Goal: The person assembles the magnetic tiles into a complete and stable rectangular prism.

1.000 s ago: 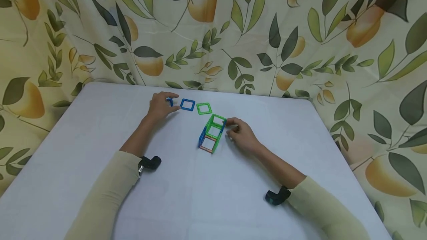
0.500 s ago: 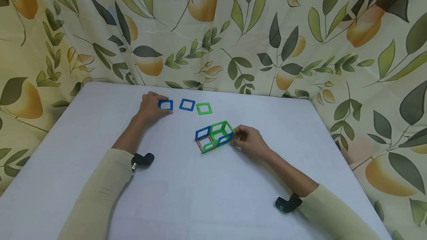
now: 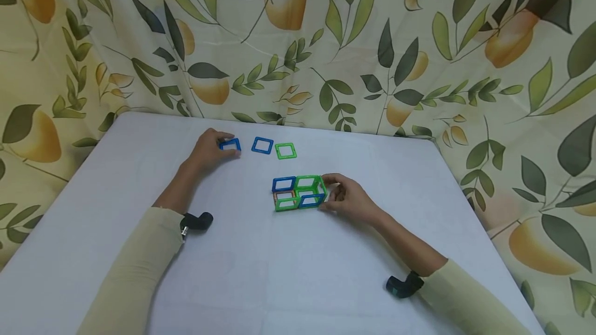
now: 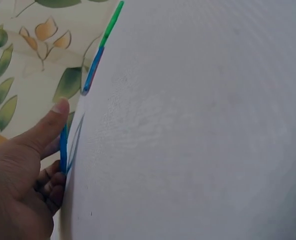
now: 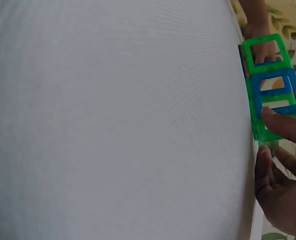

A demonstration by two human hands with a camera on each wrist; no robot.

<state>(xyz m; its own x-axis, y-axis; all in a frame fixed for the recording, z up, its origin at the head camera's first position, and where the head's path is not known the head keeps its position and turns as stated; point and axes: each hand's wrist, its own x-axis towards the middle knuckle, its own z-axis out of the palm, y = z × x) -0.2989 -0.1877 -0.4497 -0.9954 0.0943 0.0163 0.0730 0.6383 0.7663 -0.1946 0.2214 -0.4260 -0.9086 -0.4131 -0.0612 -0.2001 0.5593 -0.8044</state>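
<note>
My left hand (image 3: pixel 208 150) pinches a blue square magnetic tile (image 3: pixel 238 144) between thumb and fingers at the table's far left. In the left wrist view that blue tile (image 4: pixel 63 150) stands on edge, with its shadow or reflection beside it. Near the table's middle sits a box-like frame of joined magnetic tiles (image 3: pixel 295 185), green, blue and orange-red, with open tops. My right hand (image 3: pixel 350 198) holds its right end, thumb at the near corner and a finger at the far corner. The right wrist view shows a fingertip against the frame's blue side tile (image 5: pixel 256 92).
Two loose square tiles lie flat behind the frame, one blue (image 3: pixel 262 138) and one green (image 3: pixel 286 157). A white cloth covers the table (image 3: pixel 279 273). Behind its far edge hangs a fruit-patterned curtain (image 3: pixel 298 66).
The tile frame has turned from lengthwise to nearly crosswise, its right end coming nearer with my right hand. My left hand has drawn left with the blue tile, away from the other loose blue tile.
</note>
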